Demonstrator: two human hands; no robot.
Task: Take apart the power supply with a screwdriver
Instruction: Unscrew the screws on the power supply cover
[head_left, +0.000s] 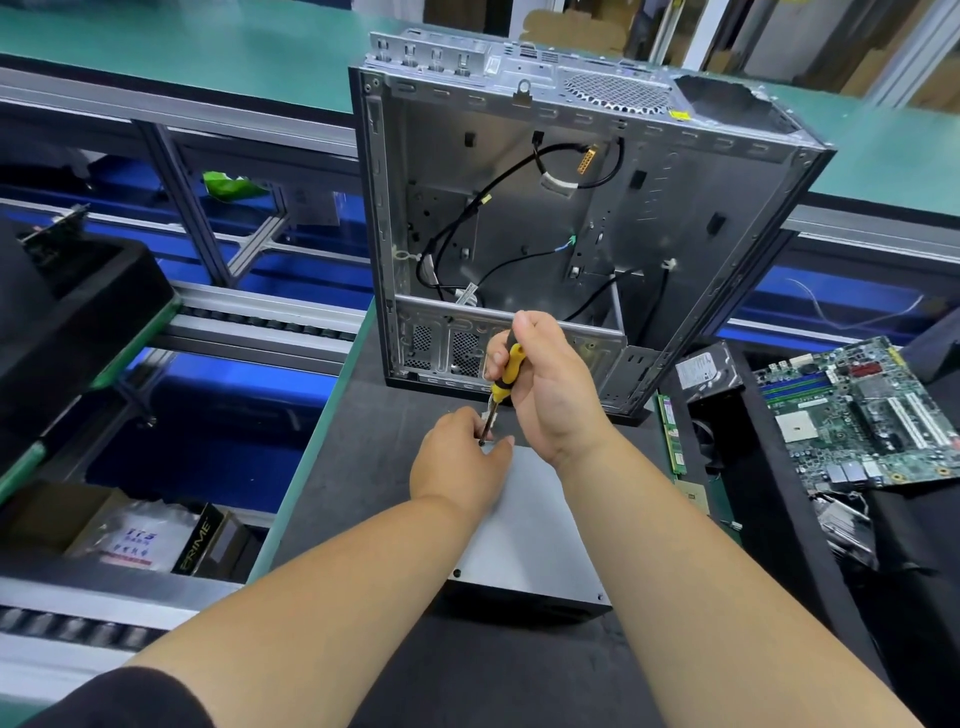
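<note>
We're on the power supply (524, 525) now: grey metal box flat on the dark mat (395, 395), dead centre of view, just at 6 o'clock of the gutted PC case (571, 208).

Right hand (545, 384) is wrapped around the yellow-and-black handle of the screwdriver (503, 382), fingers clamped on it, shaft pointing down and slightly toward 7 o'clock. Tip sits at the box's far-left corner, roughly 11 o'clock on the lid.

Left hand (462, 457) is at that same corner, fingertips pinched in around the tip. We'd guess it's steadying the bit or catching a screw, but the hand hides the screw itself, so can't tell whether anything is between the fingers.

Progress, as we read it:
- Supply already sits outside the case; case is stripped, only loose cables inside.
- Motherboard (852, 410) lies at 3 o'clock, with a hard drive (706, 371) and a RAM stick (671, 436) between it and the mat.
- The box looks closed, lid on. So the actual teardown is early.
- Near edge shows a dark spot at the 7 o'clock corner and another at 5 o'clock. Screw or empty hole? Too small to say.

Left to do, in our judgement: finish this corner, deal with any remaining lid fasteners, lift the cover, then get at the internals. Watch for the bit slipping onto the left fingers.
</note>
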